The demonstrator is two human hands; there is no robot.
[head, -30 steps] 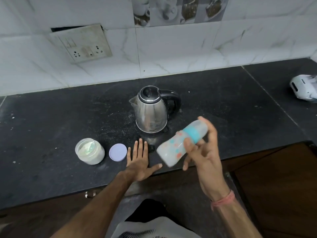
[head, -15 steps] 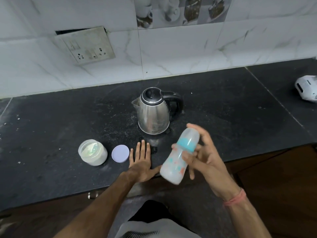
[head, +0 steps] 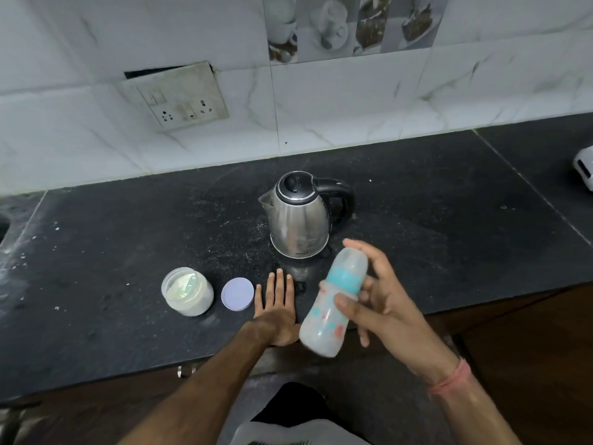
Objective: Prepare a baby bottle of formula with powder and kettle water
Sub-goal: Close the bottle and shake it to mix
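Note:
My right hand [head: 382, 300] grips a capped baby bottle [head: 333, 303] with a blue collar and a clear cap, holding it tilted in the air above the counter's front edge, its base toward me and full of whitish liquid. My left hand [head: 276, 306] rests flat on the black counter [head: 112, 252], fingers straight, just left of the bottle. A steel kettle [head: 298, 216] with a black handle stands behind both hands, lid closed. Left of my left hand sit an open jar of white powder [head: 187, 292] and its lilac lid [head: 237, 293], lying flat.
A tiled wall with a socket plate [head: 183, 97] rises behind the counter. A white object [head: 584, 168] lies at the right edge. Powder specks dot the counter. The counter's front edge runs just beneath my wrists.
The bottle in my right hand has swung from nearly sideways to more upright, and it moved slightly toward me. My left hand stays flat on the counter.

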